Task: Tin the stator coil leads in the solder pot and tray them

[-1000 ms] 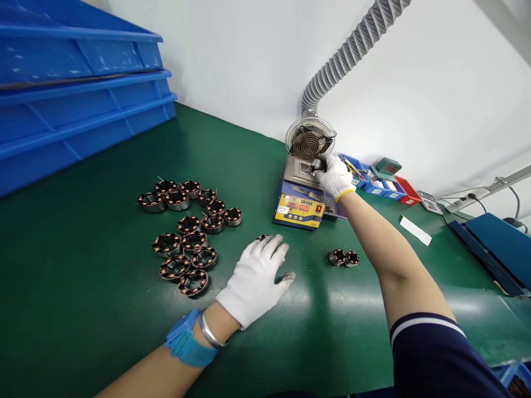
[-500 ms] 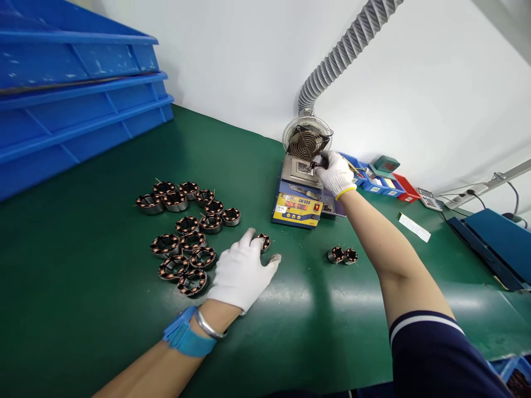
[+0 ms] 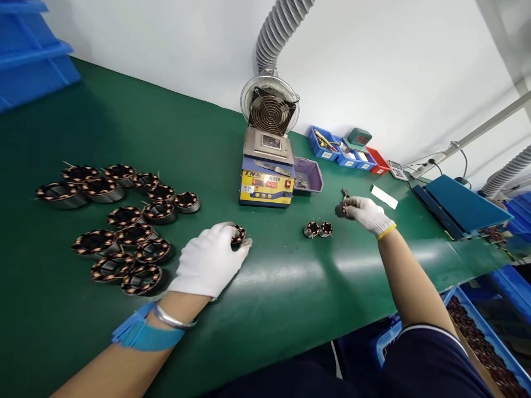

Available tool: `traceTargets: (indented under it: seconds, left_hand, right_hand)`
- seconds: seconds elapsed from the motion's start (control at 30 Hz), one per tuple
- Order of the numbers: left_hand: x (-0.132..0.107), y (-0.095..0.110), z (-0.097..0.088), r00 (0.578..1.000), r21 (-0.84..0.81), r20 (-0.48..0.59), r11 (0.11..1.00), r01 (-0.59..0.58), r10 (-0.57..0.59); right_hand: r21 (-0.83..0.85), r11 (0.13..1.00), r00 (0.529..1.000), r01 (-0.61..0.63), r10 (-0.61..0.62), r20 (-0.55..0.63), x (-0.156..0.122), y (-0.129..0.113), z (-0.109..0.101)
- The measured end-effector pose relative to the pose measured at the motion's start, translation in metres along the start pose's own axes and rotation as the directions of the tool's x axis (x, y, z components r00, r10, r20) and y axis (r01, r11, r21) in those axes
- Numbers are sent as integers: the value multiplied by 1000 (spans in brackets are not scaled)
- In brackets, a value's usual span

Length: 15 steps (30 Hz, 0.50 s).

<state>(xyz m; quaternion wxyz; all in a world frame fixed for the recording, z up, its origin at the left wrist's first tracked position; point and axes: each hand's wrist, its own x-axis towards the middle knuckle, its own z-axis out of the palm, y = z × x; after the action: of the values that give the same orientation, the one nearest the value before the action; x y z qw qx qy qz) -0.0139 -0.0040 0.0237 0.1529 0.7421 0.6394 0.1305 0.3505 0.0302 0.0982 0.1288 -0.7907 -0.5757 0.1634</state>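
My left hand (image 3: 211, 257), in a white glove, is closed around a small motor stator (image 3: 238, 235) on the green bench. In my gloved right hand (image 3: 367, 214) is another stator (image 3: 342, 210), pinched between the fingertips over the right part of the bench. A small dark tool (image 3: 345, 193), its kind unclear, shows just behind that stator. Two small stators (image 3: 319, 229) stand side by side between my hands. Left of my left hand sits a group of several stators with copper windings (image 3: 143, 279). A solder pot (image 3: 265, 188) with a lit red display stands at the back middle.
Behind the solder pot is a fan (image 3: 271, 111) on a grey duct hose (image 3: 280, 33). A purple tray (image 3: 316, 179) adjoins the pot. Small blue bins (image 3: 327, 155), a red bin (image 3: 377, 161) and a blue machine (image 3: 460, 207) lie rightward. Blue crates (image 3: 37, 72) stand far left.
My right hand has moved from the solder pot's top to the right and nearer, carrying a stator. My left hand has closed on the small stator beside it. The view has turned right.
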Motion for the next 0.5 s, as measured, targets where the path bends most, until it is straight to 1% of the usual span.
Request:
traceTargets:
  seconds: [0.03, 0.1, 0.17, 0.2, 0.23, 0.27, 0.3, 0.33, 0.37, 0.4, 0.43, 0.47, 0.5]
  left_hand:
    - [0, 0, 2, 1000, -1, -3, 1000, -15, 15]
    - [0, 0, 5, 999, 0, -18, 999, -49, 49]
    - [0, 0, 7, 998, -14, -34, 998, -53, 52]
    - [-1, 0, 8, 999, -31, -42, 999, -34, 33]
    - [-1, 1, 9, 999, -56, -51, 998, -3, 1]
    - [-1, 1, 9, 998, -86, -58, 996, 27, -33]
    - [-1, 0, 9, 997, -114, -59, 992, 50, -57]
    - [-1, 0, 10, 996, -132, -51, 989, 62, -70]
    - [0, -1, 10, 997, -137, -39, 989, 62, -68]
    - [0, -1, 10, 998, -130, -24, 990, 54, -58]
    - [1, -1, 10, 999, -115, -10, 992, 44, -45]
    - [1, -1, 10, 999, -101, -3, 994, 35, -36]
    - [1, -1, 11, 1000, -97, -5, 995, 28, -28]
  right_hand:
    - [-76, 996, 998, -36, 40, 57, -6, 12, 1]
    - [-175, 983, 981, -45, 77, 176, -15, 29, 7]
    - [-215, 976, 964, -19, 74, 254, -20, 35, 12]
    - [-223, 975, 964, -9, 68, 258, -23, 33, 14]
    - [-228, 974, 973, -11, 63, 221, -27, 29, 15]
    - [-229, 973, 988, -26, 60, 141, -32, 23, 15]
    - [-220, 975, 998, -44, 54, 38, -39, 14, 16]
    - [-189, 981, 997, -52, 41, -61, -46, 3, 19]
    - [-127, 991, 993, -32, 17, -116, -55, -9, 25]
    - [-31, 999, 994, 15, -18, -109, -63, -23, 33]
    - [98, 992, 996, 78, -75, -38, -71, -37, 46]
    - [251, 958, 982, 140, -166, 88, -78, -51, 62]
    - [410, 897, 941, 163, -266, 208, -83, -65, 80]
